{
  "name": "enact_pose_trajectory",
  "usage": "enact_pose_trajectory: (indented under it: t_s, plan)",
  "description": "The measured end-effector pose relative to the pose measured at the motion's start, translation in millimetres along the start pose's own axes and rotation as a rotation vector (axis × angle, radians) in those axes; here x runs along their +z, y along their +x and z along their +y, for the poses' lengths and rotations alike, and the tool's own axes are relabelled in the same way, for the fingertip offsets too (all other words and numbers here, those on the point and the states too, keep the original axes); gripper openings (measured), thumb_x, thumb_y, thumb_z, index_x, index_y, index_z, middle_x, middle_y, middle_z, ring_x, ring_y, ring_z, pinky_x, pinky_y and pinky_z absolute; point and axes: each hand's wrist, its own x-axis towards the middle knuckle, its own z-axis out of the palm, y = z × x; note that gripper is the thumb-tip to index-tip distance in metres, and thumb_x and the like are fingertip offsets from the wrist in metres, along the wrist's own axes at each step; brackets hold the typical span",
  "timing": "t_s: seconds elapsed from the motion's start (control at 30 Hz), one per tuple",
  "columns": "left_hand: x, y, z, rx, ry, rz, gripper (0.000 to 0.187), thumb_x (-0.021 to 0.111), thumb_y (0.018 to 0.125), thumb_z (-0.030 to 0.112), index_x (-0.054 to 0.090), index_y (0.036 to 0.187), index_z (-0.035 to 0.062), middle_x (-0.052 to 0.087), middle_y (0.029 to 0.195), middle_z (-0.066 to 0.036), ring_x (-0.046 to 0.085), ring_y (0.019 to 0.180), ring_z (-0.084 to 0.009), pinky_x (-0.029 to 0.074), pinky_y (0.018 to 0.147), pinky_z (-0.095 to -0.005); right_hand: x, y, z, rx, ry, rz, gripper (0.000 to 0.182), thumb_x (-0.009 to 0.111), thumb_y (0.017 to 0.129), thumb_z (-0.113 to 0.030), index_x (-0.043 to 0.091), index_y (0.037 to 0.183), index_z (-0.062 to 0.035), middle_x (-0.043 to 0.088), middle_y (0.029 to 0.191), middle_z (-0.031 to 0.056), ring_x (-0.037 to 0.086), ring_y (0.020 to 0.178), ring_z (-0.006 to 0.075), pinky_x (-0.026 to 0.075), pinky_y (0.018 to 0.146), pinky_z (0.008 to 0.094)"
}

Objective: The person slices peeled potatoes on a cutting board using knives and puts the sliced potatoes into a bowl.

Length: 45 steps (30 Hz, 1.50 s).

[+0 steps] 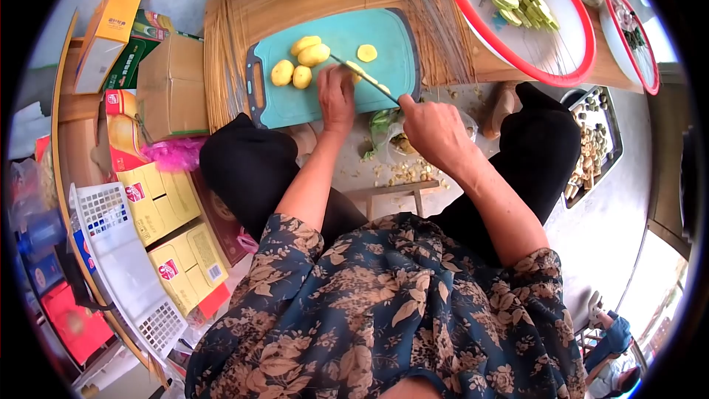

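Note:
My right hand (pixel 437 129) is closed round the handle of a knife (pixel 378 86), whose blade slants across the teal cutting board (pixel 281 107). My left hand (pixel 337 100) rests at the board's near side with its fingers curled down beside the blade. They appear to steady a potato, mostly hidden by hand and knife. Pale yellow potato slices (pixel 354 68) show along the blade's far side, and one round slice (pixel 367 52) lies apart. Several whole peeled potatoes (pixel 283 72) sit to the left of my left hand.
Thin skewers (pixel 432 26) lie on the wooden table (pixel 487 65) on both sides of the board. A red-rimmed basin (pixel 588 48) holds green-edged slices. Another basin (pixel 611 1) stands farther right. Boxes (pixel 173 81) are stacked left; a tray of skewered food (pixel 593 149) is on the floor right.

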Motion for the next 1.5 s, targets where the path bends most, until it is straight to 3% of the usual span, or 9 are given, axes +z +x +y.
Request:
enact_pose_trajectory:
  t_s: [0.37,0.43,0.93,1.5]
  plan:
    - [-1,1,4,0.014,-0.017,0.013,0.023,0.059,0.088,-0.001,0.061,0.111,0.0021,0.059,0.11,-0.02,0.056,0.105,-0.0405,0.047,0.091,-0.0459,2,-12,3,0.008,-0.002,-0.003,0.015,0.051,0.087,-0.003,0.054,0.102,-0.0003,0.063,0.065,0.022,0.064,0.065,0.044,0.049,0.06,0.0548]
    - [-3,2,5,0.012,-0.017,0.007,0.023,0.059,0.088,-0.001,0.061,0.111,0.0021,0.059,0.11,-0.02,0.056,0.105,-0.0403,0.047,0.091,-0.0459,1,-11,0,0.015,-0.021,0.001,0.007,0.052,0.089,-0.003,0.056,0.093,-0.0004,0.064,0.065,0.0215,0.067,0.066,0.0418,0.051,0.061,0.0523]
    - [-2,1,5,0.009,-0.002,0.016,0.021,0.06,0.088,0.0,0.062,0.109,0.0028,0.059,0.11,-0.019,0.057,0.104,-0.0399,0.046,0.089,-0.0464,36,38,9,-0.046,-0.08,0.074,0.007,0.053,0.087,-0.004,0.058,0.09,-0.001,0.066,0.068,0.0214,0.069,0.066,0.039,0.054,0.061,0.0496]
    - [-2,0,6,-0.021,-0.016,0.034,0.015,0.056,0.091,0.002,0.061,0.105,0.0008,0.058,0.108,-0.019,0.055,0.103,-0.0391,0.046,0.09,-0.0455,4,-10,-2,-0.047,-0.029,0.056,0.006,0.053,0.088,-0.004,0.054,0.092,0.0001,0.062,0.061,0.0197,0.066,0.061,0.0402,0.052,0.059,0.0508]
